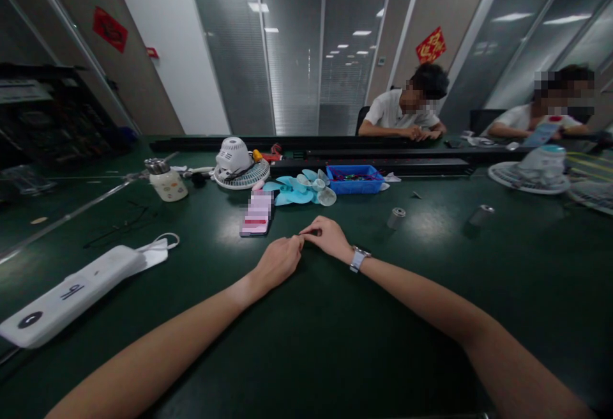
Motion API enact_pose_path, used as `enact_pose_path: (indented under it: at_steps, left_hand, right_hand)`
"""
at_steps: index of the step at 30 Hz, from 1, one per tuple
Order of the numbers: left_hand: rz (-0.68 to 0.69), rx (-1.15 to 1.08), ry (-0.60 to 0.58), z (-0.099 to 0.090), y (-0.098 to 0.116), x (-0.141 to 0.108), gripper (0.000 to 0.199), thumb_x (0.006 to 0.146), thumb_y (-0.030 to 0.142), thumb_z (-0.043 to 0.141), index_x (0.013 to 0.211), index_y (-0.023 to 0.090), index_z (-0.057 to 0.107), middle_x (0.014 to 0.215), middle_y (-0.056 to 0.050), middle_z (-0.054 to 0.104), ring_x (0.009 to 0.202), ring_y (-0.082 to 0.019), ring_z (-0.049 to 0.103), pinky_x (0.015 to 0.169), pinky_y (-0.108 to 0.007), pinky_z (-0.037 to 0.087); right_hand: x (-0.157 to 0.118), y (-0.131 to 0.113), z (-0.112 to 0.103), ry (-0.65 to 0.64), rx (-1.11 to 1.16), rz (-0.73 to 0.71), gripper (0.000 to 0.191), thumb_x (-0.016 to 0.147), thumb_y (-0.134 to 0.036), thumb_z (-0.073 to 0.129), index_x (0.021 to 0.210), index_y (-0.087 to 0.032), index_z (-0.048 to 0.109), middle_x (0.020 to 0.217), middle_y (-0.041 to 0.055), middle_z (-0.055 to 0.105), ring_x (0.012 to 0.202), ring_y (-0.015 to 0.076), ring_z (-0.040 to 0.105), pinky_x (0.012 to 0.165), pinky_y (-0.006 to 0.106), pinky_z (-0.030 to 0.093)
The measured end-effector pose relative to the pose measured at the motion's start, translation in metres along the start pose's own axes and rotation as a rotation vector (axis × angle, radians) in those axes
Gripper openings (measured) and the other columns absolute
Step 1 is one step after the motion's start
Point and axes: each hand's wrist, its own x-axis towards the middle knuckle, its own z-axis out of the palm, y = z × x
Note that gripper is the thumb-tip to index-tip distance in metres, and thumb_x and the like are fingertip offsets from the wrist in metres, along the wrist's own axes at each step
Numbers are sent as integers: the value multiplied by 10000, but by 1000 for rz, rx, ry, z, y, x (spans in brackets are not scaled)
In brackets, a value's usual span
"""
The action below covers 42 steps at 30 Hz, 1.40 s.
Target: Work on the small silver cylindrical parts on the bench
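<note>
My left hand [282,258] is closed over the dark green table [373,342], its fingertips meeting those of my right hand. Thumb and forefinger of my right hand [325,235] pinch together at the same spot. Whatever lies between the two hands is too small to make out. A watch with a light strap [357,258] is on my right wrist. Just beyond my left hand lies a phone [258,211] with its screen lit. Light blue fan blades [292,190] are heaped behind the phone and my hands.
A blue tray [354,179] of small parts stands behind the blades, beside a white fan head [234,157]. Metal cylinders [396,218] stand to the right. At left are a floral-patterned container [167,184] and a long white device [76,291]. Two people [407,109] sit across the table.
</note>
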Motion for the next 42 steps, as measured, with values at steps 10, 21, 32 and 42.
enact_pose_path:
  at_steps: [10, 21, 32, 42]
  left_hand:
    - [-4, -31, -49, 0, 0, 4, 169, 854, 99, 424, 989, 184, 477, 773, -46, 623, 704, -217, 596, 676, -320, 424]
    - [10, 6, -54, -1, -1, 3, 174, 868, 98, 415, 1007, 184, 475, 803, -35, 633, 717, -195, 607, 675, -299, 422]
    - [9, 25, -60, -4, 0, 3, 168, 873, 106, 415, 1008, 184, 478, 804, -32, 641, 711, -194, 605, 656, -295, 411]
    - [13, 20, -42, -1, 1, 4, 163, 878, 103, 418, 998, 182, 495, 787, -32, 639, 704, -196, 612, 657, -299, 422]
  right_hand:
    - [-79, 97, -141, 598, -390, 97, 333, 870, -497, 589, 897, -214, 763, 972, 90, 710, 940, 272, 621, 860, 413, 452]
    - [-79, 109, -138, 641, -368, 327, 418, 866, -563, 538, 954, -222, 763, 936, 69, 731, 774, 215, 641, 663, 314, 444]
    - [-75, 113, -133, 665, -299, 345, 445, 867, -568, 526, 949, -202, 765, 927, 84, 729, 707, 197, 633, 639, 301, 453]
    - [-80, 119, -123, 629, -233, 366, 451, 879, -544, 495, 1062, -204, 729, 990, 95, 728, 755, 216, 667, 691, 331, 511]
